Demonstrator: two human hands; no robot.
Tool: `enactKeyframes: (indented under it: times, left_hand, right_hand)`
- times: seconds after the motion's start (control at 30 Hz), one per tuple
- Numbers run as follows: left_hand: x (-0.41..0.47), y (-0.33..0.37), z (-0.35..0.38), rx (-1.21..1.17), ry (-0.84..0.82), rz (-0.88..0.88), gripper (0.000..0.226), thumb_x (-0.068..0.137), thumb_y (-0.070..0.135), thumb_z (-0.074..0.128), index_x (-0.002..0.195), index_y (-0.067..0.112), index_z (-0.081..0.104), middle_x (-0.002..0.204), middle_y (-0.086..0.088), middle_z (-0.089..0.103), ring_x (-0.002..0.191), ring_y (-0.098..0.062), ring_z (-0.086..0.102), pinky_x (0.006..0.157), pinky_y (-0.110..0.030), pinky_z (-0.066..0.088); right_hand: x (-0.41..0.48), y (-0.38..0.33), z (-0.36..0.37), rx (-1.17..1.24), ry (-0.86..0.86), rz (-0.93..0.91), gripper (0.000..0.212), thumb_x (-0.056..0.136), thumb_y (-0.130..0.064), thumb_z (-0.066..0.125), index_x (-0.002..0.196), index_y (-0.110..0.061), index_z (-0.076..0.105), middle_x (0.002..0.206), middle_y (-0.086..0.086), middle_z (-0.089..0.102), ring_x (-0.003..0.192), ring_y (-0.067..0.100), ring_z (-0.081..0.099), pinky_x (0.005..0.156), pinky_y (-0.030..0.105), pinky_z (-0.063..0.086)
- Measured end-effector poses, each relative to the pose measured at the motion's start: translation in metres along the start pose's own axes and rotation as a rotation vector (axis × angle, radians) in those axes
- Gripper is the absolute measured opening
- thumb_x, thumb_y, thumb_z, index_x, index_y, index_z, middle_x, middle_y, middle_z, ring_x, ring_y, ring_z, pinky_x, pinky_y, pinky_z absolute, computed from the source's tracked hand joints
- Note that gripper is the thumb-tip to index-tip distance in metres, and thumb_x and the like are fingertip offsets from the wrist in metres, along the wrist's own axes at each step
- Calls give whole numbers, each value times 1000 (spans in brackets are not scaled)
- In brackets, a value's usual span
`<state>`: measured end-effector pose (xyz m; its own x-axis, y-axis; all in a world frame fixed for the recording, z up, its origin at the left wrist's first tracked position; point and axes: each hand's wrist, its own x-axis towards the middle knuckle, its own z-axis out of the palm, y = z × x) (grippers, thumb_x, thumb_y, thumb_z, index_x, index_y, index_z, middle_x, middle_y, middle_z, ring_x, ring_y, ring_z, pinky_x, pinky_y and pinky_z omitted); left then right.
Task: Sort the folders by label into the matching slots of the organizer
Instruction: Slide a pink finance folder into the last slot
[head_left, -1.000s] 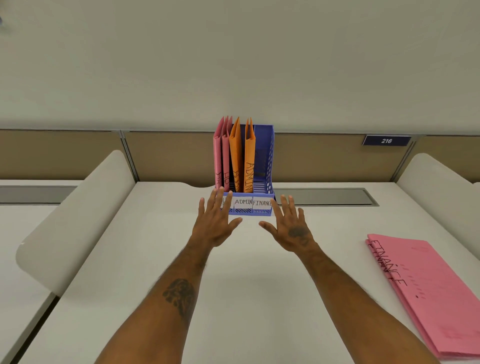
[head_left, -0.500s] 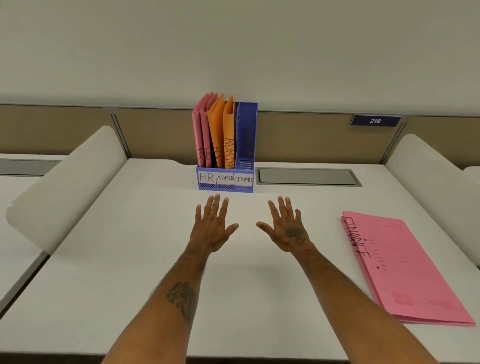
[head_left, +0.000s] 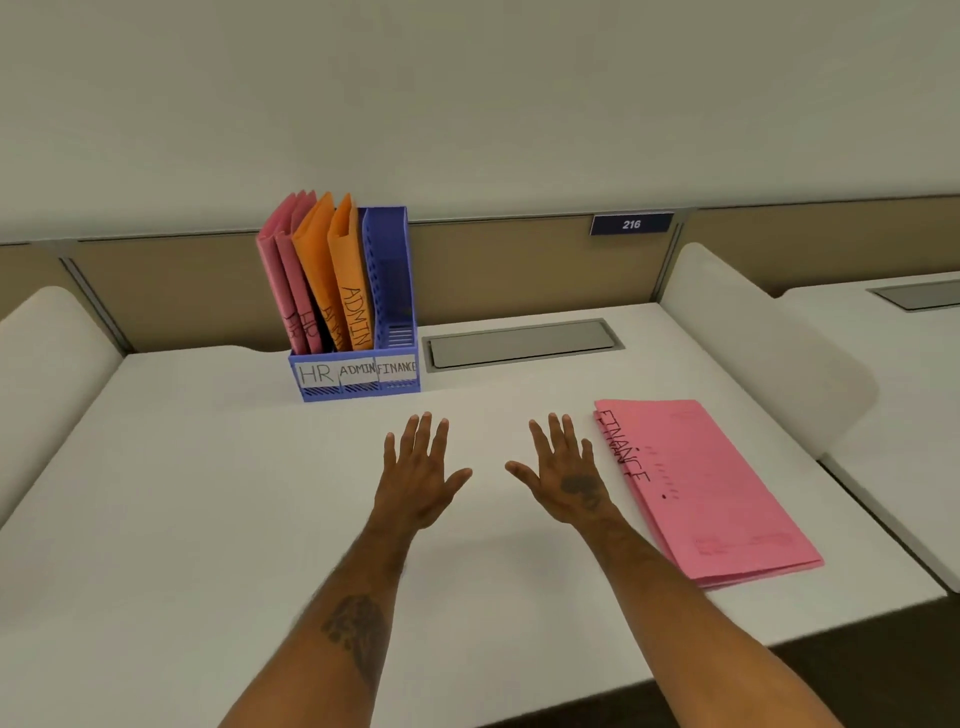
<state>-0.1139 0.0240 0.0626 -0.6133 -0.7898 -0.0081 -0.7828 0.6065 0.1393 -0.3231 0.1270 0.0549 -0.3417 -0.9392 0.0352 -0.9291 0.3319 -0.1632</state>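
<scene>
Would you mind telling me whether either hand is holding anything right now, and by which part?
Nothing is held: the left hand and right hand are both open over the desk.

A smooth, matt white counter (head_left: 208, 493) carries a blue plastic organizer (head_left: 387, 291) with slotted, perforated walls and white paper labels (head_left: 357, 371) on its front. Inside stand matt pink paper folders (head_left: 283, 270) and matt orange paper folders (head_left: 343, 270). To the right lies a matt pink folder stack (head_left: 711, 488). A brushed grey metal-looking hatch (head_left: 519, 344) sits at the far edge.
</scene>
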Motion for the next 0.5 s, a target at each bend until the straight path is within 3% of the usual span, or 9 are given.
enactKeyframes:
  times: [0.1,0.27,0.4,0.5]
  left_hand:
    - [16,26,5,-9,-11,47,119,57,83,-31,156,22,-8,164,-7,-15,150,-26,-17,118,-51,-10]
    - [43,76,16,-14,-20,96,117,60,83,-29,157,21,-5,164,-7,-14,150,-26,-17,118,-51,-10]
    - [67,124,30,-16,-45,85,85,91,72,6,158,20,5,165,-9,-11,151,-26,-15,120,-50,-5]
    - [84,166,43,-78,-62,33,89,89,76,10,156,18,15,165,-10,-5,151,-26,-11,120,-49,-1]
  right_hand:
    - [-4,32,-3,-7,-3,73,111,66,-84,-21,154,-22,6,162,11,0,149,28,-7,117,51,4]
    - [-2,89,-6,11,-15,135,106,74,-83,-14,153,-19,15,161,13,8,148,32,2,115,56,12]
    - [4,145,-5,46,-39,147,106,71,-84,-13,154,-20,5,161,13,-1,148,31,-6,116,55,6]
    - [6,195,-2,45,-81,139,103,71,-83,-12,154,-22,-2,160,11,-9,147,28,-12,116,50,-1]
